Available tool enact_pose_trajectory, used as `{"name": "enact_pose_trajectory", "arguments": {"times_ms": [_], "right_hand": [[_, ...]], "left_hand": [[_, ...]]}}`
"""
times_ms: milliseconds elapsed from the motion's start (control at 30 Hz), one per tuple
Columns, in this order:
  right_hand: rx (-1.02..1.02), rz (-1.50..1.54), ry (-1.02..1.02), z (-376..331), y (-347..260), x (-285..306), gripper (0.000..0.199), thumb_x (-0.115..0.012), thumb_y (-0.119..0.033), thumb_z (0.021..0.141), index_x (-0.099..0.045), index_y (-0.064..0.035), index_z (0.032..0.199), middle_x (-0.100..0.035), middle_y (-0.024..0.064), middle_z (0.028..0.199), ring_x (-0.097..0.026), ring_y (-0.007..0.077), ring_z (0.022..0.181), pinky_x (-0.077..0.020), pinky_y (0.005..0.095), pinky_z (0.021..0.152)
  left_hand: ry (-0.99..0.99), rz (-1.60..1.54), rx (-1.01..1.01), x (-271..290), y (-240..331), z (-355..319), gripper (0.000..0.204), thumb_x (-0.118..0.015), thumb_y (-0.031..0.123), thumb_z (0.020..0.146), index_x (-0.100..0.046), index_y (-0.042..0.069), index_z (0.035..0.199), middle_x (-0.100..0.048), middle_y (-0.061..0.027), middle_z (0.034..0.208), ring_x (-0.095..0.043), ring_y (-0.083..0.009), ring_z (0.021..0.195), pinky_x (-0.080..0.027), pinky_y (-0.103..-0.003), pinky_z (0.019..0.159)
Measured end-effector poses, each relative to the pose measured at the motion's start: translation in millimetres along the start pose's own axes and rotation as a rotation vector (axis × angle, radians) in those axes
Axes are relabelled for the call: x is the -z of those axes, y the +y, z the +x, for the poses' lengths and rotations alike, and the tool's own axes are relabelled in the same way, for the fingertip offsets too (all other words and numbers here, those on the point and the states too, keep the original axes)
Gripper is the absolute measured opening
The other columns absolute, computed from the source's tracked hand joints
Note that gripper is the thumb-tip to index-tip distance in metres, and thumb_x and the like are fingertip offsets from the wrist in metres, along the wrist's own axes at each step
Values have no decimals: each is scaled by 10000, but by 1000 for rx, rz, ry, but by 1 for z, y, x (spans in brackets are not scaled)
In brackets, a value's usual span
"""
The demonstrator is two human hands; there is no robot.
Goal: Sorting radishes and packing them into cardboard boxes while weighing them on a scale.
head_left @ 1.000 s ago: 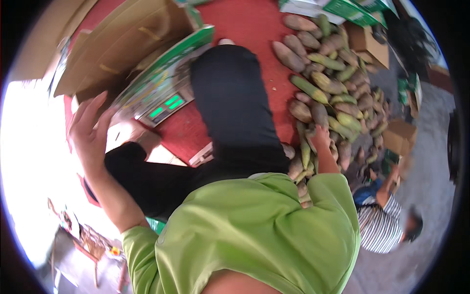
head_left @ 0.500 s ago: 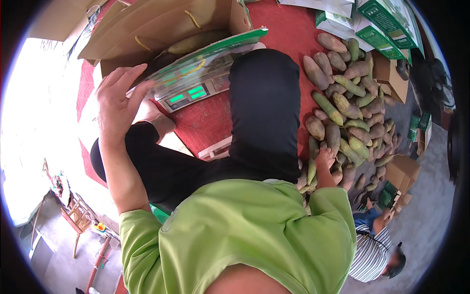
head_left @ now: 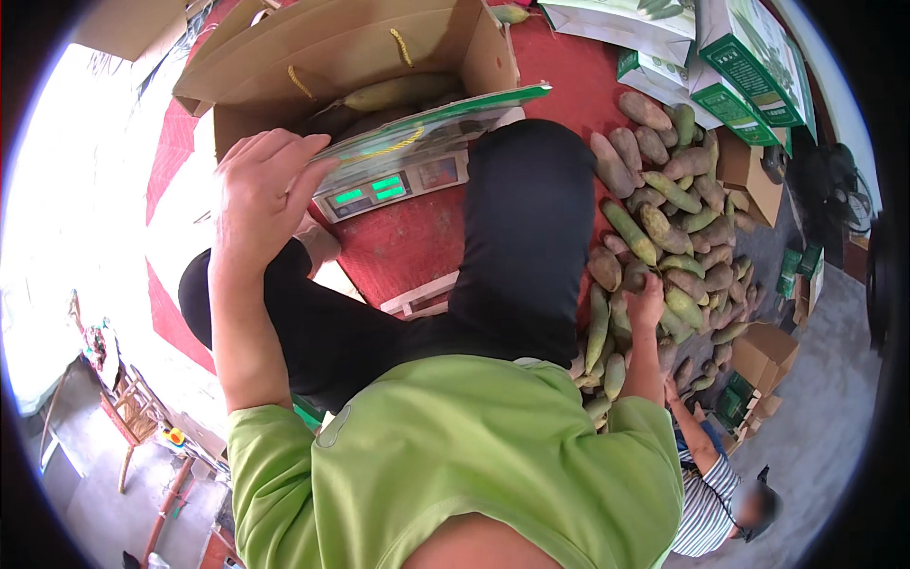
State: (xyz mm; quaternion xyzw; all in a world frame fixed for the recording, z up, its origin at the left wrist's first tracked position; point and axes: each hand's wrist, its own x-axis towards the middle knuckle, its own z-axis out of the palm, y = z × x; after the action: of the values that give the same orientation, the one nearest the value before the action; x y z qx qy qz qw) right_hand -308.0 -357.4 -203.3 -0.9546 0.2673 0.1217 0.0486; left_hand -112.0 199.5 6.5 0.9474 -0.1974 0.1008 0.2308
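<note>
My left hand [head_left: 261,185] is at the near left corner of an open cardboard carton [head_left: 332,52], its thumb apart from the outstretched fingers. Inside the carton lies a long green radish [head_left: 403,92], with darker ones beside it in shadow. Under the carton is a scale [head_left: 389,188] with lit green digits. On my right, my right hand [head_left: 646,305] is closed round a brownish radish [head_left: 636,275] at the near side of a big pile of radishes [head_left: 697,204]. The fingertips are partly hidden behind it.
Green-and-white gift boxes [head_left: 749,57] stand at the far right. A person in a striped shirt [head_left: 706,498] reaches toward the pile from the lower right, by an open cardboard box [head_left: 763,351]. A wooden chair [head_left: 131,417] is at the lower left. Red matting [head_left: 403,237] covers the floor.
My right hand has moved slightly up and right, with a radish now in its grip. My left hand stays by the carton's corner. The other person's arm has stretched toward the pile.
</note>
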Motion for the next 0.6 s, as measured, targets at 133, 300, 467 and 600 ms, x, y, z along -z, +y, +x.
{"name": "enact_pose_trajectory", "arguments": {"times_ms": [133,300,467,600], "right_hand": [[151,417,159,33,-43,51,599,-794,-74,655,-524,-54,1189,-580,106,1091,-558,295,1036,-458,399,873],[302,1086,287,45,-138,159,540,-735,-9,771,-492,-22,1252,-557,97,1190,-528,180,1075,-431,314,932],[581,1354,516,36,-227,255,481,-648,31,824,-449,61,1261,-548,130,1199,-527,197,1112,-389,329,991],[791,1548,309,31,-303,276,491,-642,27,822,-442,63,1270,-538,147,1213,-525,219,1124,-380,345,1005]], "left_hand": [[-6,9,-23,1,-4,-2,186,-705,97,755,-686,1,913,-618,-115,774,-589,-280,716,-460,-359,669],[-7,27,-59,2,-3,-5,131,-695,152,744,-675,56,830,-577,-70,707,-589,-272,705,-468,-377,699],[-28,16,-94,4,-1,-7,127,-712,113,726,-670,25,808,-600,-76,720,-586,-253,686,-464,-366,664],[-18,1,-90,4,-1,-7,128,-716,116,725,-670,26,804,-591,-76,707,-586,-252,680,-464,-365,660]]}}
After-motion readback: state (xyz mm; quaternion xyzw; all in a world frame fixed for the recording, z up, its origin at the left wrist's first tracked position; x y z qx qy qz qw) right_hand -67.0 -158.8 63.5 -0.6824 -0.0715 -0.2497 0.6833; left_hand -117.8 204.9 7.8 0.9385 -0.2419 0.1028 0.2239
